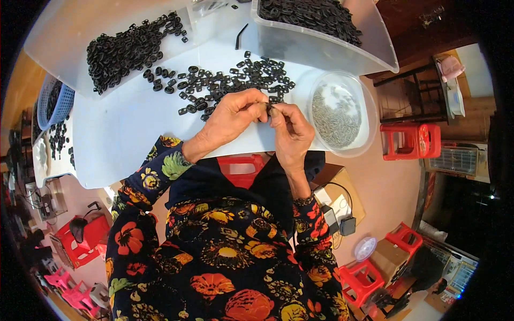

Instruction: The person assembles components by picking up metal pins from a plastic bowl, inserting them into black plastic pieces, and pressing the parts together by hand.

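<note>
My left hand and my right hand meet over the near edge of the white table. Between their pinched fingertips is a small black plastic piece, mostly hidden by the fingers. Just beyond my hands lies a loose spread of small black oval pieces with holes in them. To the right of my right hand stands a round clear tub with many small silvery metal pins in it.
A clear bin heaped with black pieces stands at the far right. Another clear tray with a black pile lies far left. A thin black tool rests between them. A blue basket is at the left edge. Red stools stand around.
</note>
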Available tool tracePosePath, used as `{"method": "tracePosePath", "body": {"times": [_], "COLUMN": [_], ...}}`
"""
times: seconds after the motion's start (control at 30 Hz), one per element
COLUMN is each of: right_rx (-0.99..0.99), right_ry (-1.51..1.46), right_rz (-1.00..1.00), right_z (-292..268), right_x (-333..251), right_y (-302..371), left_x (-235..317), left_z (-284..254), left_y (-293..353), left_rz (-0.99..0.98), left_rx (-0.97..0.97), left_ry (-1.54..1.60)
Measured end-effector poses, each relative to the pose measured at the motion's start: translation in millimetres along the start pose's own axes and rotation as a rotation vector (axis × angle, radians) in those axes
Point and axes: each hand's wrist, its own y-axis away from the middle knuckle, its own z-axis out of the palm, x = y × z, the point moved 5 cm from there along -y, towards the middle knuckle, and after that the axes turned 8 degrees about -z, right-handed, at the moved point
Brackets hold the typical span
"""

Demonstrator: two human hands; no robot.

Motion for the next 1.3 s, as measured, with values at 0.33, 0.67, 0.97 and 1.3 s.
{"method": "tracePosePath", "body": {"times": [0.33, 0.67, 0.97, 1.3], "right_rx": [0.015, -0.056, -0.007, -0.144], "right_ry": [-0.112, -0.191, -0.063, 0.583], "right_rz": [0.065, -0.106, -0.153, -0.110], "right_z": [3.7, 4.1, -1.1, -84.4], "right_x": [1.3, -20.3, -24.4, -69.4], "right_y": [-1.3, -8.5, 2.8, -42.8], "left_x": [-6.6, -22.6, -23.2, -19.7], "left_z": [1.1, 0.8, 2.5, 3.2], "left_y": [0.1, -3.6, -5.3, -2.5], "left_rz": [-0.002, -0.281, -0.321, -0.236], "left_rx": [0.022, -0.328, -0.310, -0.313], "left_ry": [-0.066, 0.653, 0.575, 0.483]}}
